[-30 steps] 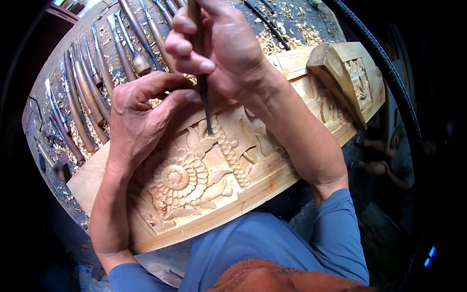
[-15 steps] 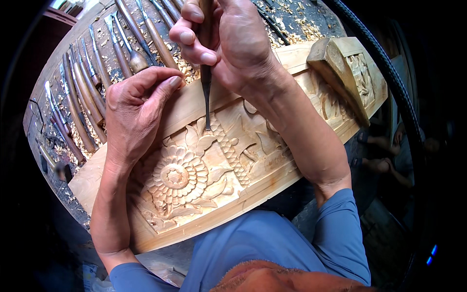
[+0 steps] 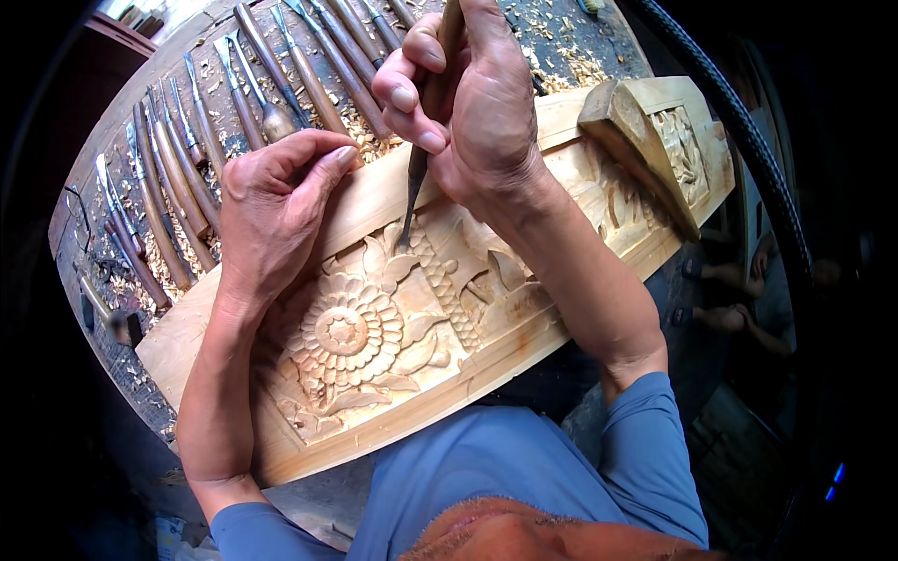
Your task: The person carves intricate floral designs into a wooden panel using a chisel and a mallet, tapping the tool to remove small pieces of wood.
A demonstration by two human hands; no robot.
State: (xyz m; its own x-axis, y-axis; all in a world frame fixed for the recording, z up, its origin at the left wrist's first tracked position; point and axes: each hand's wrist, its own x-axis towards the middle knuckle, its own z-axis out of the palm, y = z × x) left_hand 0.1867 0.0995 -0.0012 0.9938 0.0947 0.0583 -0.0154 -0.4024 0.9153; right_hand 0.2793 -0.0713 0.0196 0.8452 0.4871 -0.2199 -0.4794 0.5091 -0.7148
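Note:
My right hand (image 3: 491, 122) is wrapped round the handle of a wood chisel (image 3: 414, 192), whose dark narrow blade slants down to a carved wooden board (image 3: 524, 360). Its tip meets a leaf shape above a carved flower (image 3: 341, 329), beside a strip of scale pattern. My left hand (image 3: 281, 201) rests on the board's far edge, fingers curled and thumb against the index finger; whatever may be between those fingertips is hidden. Across the board's right part lies a wooden mallet (image 3: 629, 140), clear of both hands.
Several chisels and gouges with wooden handles (image 3: 178, 178) lie in a row on the dark workbench (image 3: 112, 122), among wood shavings (image 3: 571, 75). A small hammer (image 3: 120, 327) is at the bench's left edge. A black braided cable (image 3: 739, 112) hangs at right; another person's legs (image 3: 720, 318) show beyond.
The chisel has tilted, its handle leaning further right as my right hand shifted that way; its tip stays near the same leaf. My left hand keeps its place on the edge.

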